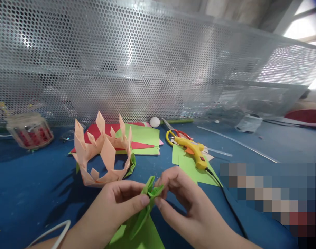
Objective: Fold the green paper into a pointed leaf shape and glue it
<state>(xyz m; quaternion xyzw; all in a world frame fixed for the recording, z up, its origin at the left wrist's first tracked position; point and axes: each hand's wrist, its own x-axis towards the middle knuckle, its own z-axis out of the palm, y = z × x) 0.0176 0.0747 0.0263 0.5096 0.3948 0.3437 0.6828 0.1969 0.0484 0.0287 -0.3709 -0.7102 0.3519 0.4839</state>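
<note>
Both my hands meet low in the middle of the head view over a blue table (30, 186). My left hand (116, 207) and my right hand (181, 200) are closed, each pinching a folded green paper piece (150, 193) between thumb and fingers. A green sheet (145, 235) lies beneath them at the bottom edge. Just beyond my left hand stands a peach folded-paper ring with pointed petals (103, 152), with a green leaf piece tucked at its right side.
Red and green paper sheets (142, 138) lie behind the ring. A yellow glue gun (193, 150) rests on green paper, its black cord running right; red-and-yellow scissors (173, 133) are beside it. A jar (29, 131) stands far left. A perforated metal screen (147, 69) closes the back.
</note>
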